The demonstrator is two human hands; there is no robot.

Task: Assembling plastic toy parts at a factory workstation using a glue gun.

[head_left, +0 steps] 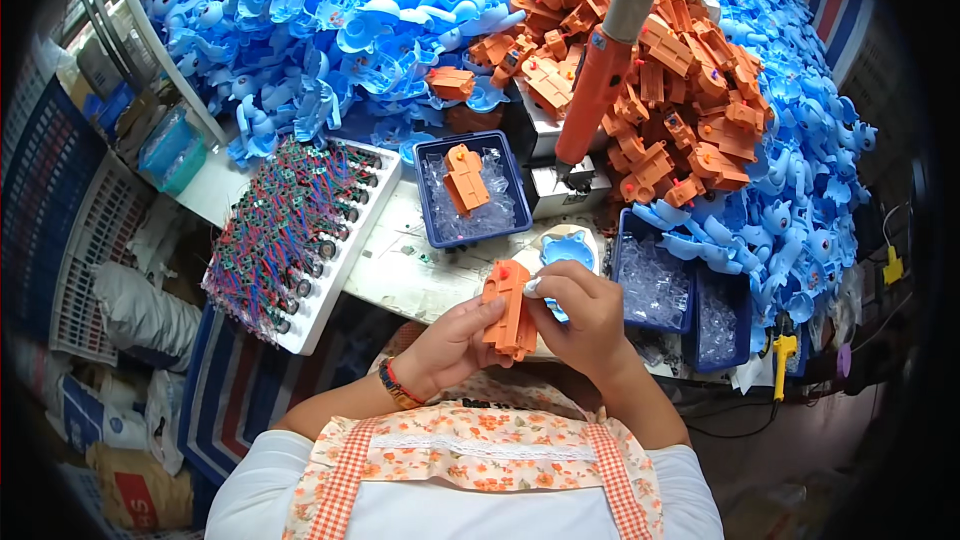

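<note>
My left hand (pixel 452 342) holds an orange plastic housing (pixel 511 308) upright, its fingers and thumb wrapped around the lower left side. A small red part shows near the top of the housing. My right hand (pixel 583 318) is closed in a pinch against the housing's right side. Something small and whitish (pixel 532 287) shows at its fingertips; whether it is a loose piece or a finger cover I cannot tell. Just beyond, a light blue shell piece (pixel 566 248) lies in a pale holder. A second orange housing (pixel 466 180) rests on clear plastic pieces in a dark blue bin (pixel 478 237).
An orange-red electric screwdriver (pixel 592 95) hangs above the table. Wired circuit boards crowd a white foam tray (pixel 345 245) at left. Orange housings (pixel 690 90) and blue toy shells (pixel 330 10) are heaped behind. Two dark blue bins (pixel 690 325) of clear pieces stand at right.
</note>
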